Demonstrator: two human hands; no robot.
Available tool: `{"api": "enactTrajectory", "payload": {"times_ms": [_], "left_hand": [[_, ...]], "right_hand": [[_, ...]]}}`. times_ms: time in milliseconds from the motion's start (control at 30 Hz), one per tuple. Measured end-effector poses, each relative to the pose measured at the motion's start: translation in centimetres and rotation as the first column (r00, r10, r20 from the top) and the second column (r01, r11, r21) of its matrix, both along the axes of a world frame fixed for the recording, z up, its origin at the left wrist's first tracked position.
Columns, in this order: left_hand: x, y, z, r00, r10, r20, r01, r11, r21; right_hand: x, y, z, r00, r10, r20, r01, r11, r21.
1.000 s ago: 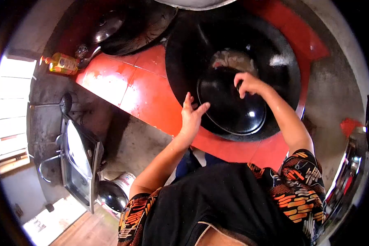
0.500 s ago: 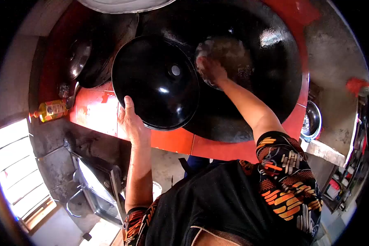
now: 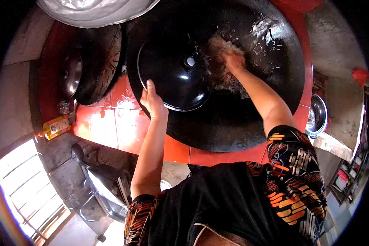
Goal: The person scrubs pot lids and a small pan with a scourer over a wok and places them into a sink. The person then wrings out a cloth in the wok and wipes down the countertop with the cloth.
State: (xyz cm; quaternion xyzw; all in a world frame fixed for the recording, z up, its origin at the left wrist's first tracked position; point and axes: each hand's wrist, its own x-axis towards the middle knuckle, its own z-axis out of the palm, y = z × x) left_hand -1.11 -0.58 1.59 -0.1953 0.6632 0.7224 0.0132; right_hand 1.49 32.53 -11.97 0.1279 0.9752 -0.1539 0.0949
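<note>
A black domed lid (image 3: 172, 82) with a pale round knob tilts inside the large black wok (image 3: 217, 129). My left hand (image 3: 153, 102) is closed on the lid's near-left rim, thumb on the outer face. To the right of the lid, my right hand (image 3: 234, 61) reaches down into water (image 3: 221, 80) at the wok's middle. Motion and splashing blur its fingers, so I cannot make out whether they hold anything. Wet streaks and drops shine on the wok's far-right wall.
A second wok (image 3: 98, 69) with a metal lid (image 3: 73, 76) sits at left. A silvery metal lid or basin (image 3: 98, 12) hangs over the far edge. On the red tiled counter (image 3: 129, 127) lies a yellow bottle (image 3: 56, 128). A metal basin (image 3: 317, 115) is at right.
The lid has moved right and farther from me, deeper into the wok, with my left hand on it. My right hand has shifted right, and water has splashed up the wok's wall.
</note>
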Motion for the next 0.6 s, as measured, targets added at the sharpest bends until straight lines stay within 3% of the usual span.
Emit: {"api": "enactTrajectory", "payload": {"times_ms": [33, 133, 167, 233, 300, 333, 400, 467, 533, 567, 600], "left_hand": [[-0.1, 0.8, -0.7, 1.0, 0.013, 0.01, -0.014, 0.995, 0.097], [0.2, 2.3, -2.5, 0.994, 0.045, 0.103, -0.061, 0.985, 0.164], [0.2, 2.1, -3.2, 0.997, 0.013, 0.074, -0.029, 0.977, 0.213], [0.0, 2.5, -2.4, 0.993, -0.023, 0.119, -0.007, 0.97, 0.242], [0.2, 2.5, -2.7, 0.989, -0.053, 0.135, 0.013, 0.959, 0.282], [0.3, 2.4, -2.6, 0.987, -0.062, 0.148, 0.018, 0.96, 0.28], [-0.3, 2.6, -2.4, 0.985, -0.077, 0.156, 0.031, 0.959, 0.282], [-0.4, 2.8, -2.6, 0.987, 0.008, 0.158, -0.065, 0.931, 0.359], [-0.2, 2.0, -3.9, 0.991, -0.014, 0.134, -0.04, 0.92, 0.389], [0.0, 3.2, -1.5, 0.994, -0.029, 0.104, 0.003, 0.971, 0.241], [-0.4, 3.9, -2.0, 0.996, 0.077, 0.037, -0.086, 0.92, 0.383]], "right_hand": [[-0.7, -0.5, -1.3, 0.915, -0.403, -0.013, 0.392, 0.895, -0.212], [1.3, -3.4, -0.3, 0.903, -0.43, 0.007, 0.403, 0.839, -0.366], [2.3, -4.2, -0.4, 0.884, -0.415, -0.213, 0.292, 0.849, -0.441], [4.4, -6.9, 2.8, 0.867, -0.354, -0.35, 0.077, 0.79, -0.609], [5.5, -11.5, 9.4, 0.873, -0.107, -0.476, -0.172, 0.846, -0.505], [5.4, -13.5, 10.8, 0.782, 0.128, -0.611, -0.33, 0.915, -0.231], [3.2, -17.5, 10.7, 0.719, 0.186, -0.67, -0.391, 0.905, -0.168], [-1.0, -20.6, 12.3, 0.704, 0.183, -0.686, -0.381, 0.913, -0.147], [-5.1, -20.7, 13.7, 0.686, 0.253, -0.682, -0.353, 0.936, -0.007], [-7.8, -20.7, 12.8, 0.745, 0.231, -0.626, -0.343, 0.937, -0.062], [-10.3, -20.1, 11.8, 0.8, 0.209, -0.563, -0.325, 0.939, -0.114]]}}
